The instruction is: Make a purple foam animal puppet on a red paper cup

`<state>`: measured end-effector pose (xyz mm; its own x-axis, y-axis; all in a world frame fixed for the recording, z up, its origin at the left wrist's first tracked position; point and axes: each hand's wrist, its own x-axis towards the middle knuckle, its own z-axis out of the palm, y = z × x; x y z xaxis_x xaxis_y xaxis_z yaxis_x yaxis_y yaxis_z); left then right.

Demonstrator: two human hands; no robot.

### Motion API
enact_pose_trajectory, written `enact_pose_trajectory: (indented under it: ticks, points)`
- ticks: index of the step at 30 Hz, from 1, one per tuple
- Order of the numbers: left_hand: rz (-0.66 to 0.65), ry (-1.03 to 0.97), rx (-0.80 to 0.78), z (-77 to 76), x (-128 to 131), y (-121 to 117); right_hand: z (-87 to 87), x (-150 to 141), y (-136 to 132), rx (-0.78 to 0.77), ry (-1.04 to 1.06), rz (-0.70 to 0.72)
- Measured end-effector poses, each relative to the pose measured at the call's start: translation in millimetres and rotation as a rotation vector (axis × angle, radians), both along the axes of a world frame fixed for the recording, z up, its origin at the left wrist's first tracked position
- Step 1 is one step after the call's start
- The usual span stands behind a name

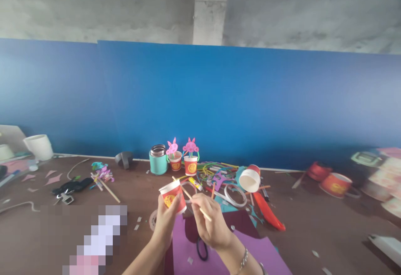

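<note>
My left hand is wrapped around a red and white paper cup with a yellow emblem, its rim tilted up to the left. In my right hand is a thin wooden stick, pinched like a pencil. The stick slants from beside the cup's rim down to the right; whether its tip touches the cup I cannot tell. Purple paper lies under my hands, with a dark hair tie on it.
Behind stand a teal jar and two cups with pink paper animal heads. Pipe cleaners are heaped to their right, near a tipped paper cup and a red strip. Keys lie left. A blue partition backs the table.
</note>
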<state>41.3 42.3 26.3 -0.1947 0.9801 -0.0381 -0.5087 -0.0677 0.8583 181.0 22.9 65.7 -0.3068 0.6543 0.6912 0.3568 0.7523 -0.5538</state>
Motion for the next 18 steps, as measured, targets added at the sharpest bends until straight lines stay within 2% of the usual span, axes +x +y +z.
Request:
enact_pose_trajectory:
  ticks: [3, 6, 8, 10, 13, 15, 18]
  points:
    - [-0.050, -0.077, -0.023, 1.0, -2.8, 0.4, 2.5, -1.2, 0.6, -0.159, 0.158, -0.062]
    - [-0.131, -0.271, -0.101, 4.1, -5.3, 0.8, 3.7, -2.5, 7.4, -0.404, 0.534, -0.120]
    - [-0.138, -0.367, -0.141, 5.3, -6.1, 1.0, 4.8, -1.9, 15.1, -0.529, 0.791, -0.094]
    - [-0.133, -0.399, -0.161, 4.8, -6.3, 1.2, 6.3, 0.2, 22.7, -0.624, 0.947, -0.076]
    - [-0.140, -0.357, -0.157, 2.0, -6.3, 1.1, 8.9, 3.6, 28.6, -0.691, 0.999, -0.113]
    - [-0.157, -0.269, -0.117, 0.7, -5.9, 0.5, 10.6, 3.8, 25.9, -0.638, 0.958, -0.143]
    - [-0.135, -0.120, -0.040, 2.2, -4.7, -1.1, 12.0, -1.2, 12.7, -0.484, 0.736, -0.189]
